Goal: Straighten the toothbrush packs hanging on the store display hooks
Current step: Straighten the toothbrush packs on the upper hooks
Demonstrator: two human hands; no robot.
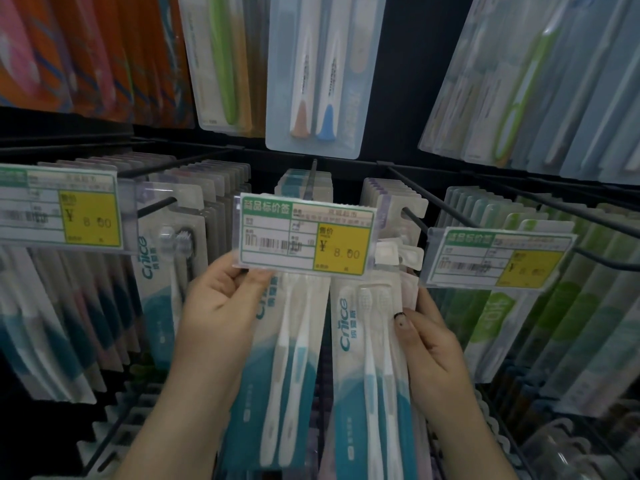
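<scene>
1. Display rack (408, 57): dark back panel with rows of hooks. The upper row hangs blurred mixed packs; the lower row carries the Cnice toothbrush packs behind price tags.
2. Centre hook (313, 174): its stack hangs behind the middle price tag (306, 233). The front teal pack (280, 368) has its long axis roughly vertical, with the bottom kicked toward the rack's left edge.
3. Next hook right (412, 216): the front white pack (372, 358) hangs near vertical. Its hang tab sits on the hook beside the tag's right end.
4. Left hand (214, 317): it grips the teal pack's left edge just under the tag, with the fingers curled behind the pack and out of view. The pack runs down and slightly left from the grip.
5. Right hand (429, 341): it pinches the white pack's right edge, thumb on the front face and the other fingers behind.
6. Key relation: each hand holds the outer edge of its own pack, high on it near the hook. Judgement: squaring up means pulling the lower ends parallel, and the left hand's teal pack needs the bigger correction.
7. Risk: the tag hides the teal pack's tab, so I can't tell whether it's seated.
</scene>
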